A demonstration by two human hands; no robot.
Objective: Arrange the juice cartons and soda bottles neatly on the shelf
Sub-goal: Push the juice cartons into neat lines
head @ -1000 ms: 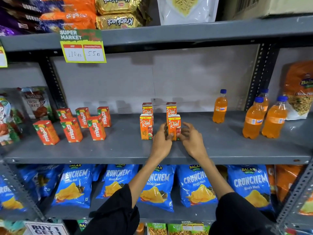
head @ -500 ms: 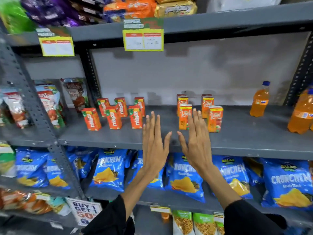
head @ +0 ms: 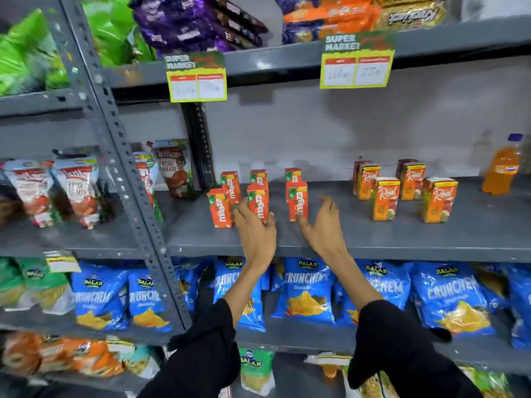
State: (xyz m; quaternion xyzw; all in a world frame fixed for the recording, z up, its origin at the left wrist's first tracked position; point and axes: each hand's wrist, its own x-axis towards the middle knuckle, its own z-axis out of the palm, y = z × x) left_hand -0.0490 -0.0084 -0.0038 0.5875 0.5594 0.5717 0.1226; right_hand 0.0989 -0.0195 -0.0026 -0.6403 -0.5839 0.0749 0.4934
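Several red Maaza juice cartons (head: 219, 208) stand in two loose rows on the grey shelf (head: 373, 239). My left hand (head: 254, 234) wraps the middle front Maaza carton (head: 257, 203), fingers on its left side and thumb on its right. My right hand (head: 323, 225) is spread beside the right front Maaza carton (head: 297, 199), its thumb touching the carton's base. Further right stand several orange Real juice cartons (head: 385, 198) in two rows. One orange soda bottle (head: 501, 168) with a blue cap stands at the far right, blurred.
Tomato ketchup pouches (head: 172, 168) lean at the shelf's left end, beside a perforated grey upright (head: 115, 156). Blue Crunchem chip bags (head: 304, 291) fill the shelf below. Yellow price tags (head: 196, 77) hang from the shelf above, which holds snack packs.
The view has swung left, from the Real cartons to the Maaza cartons. Both hands left the Real cartons, crossed over flat and open, and now reach the front Maaza cartons.
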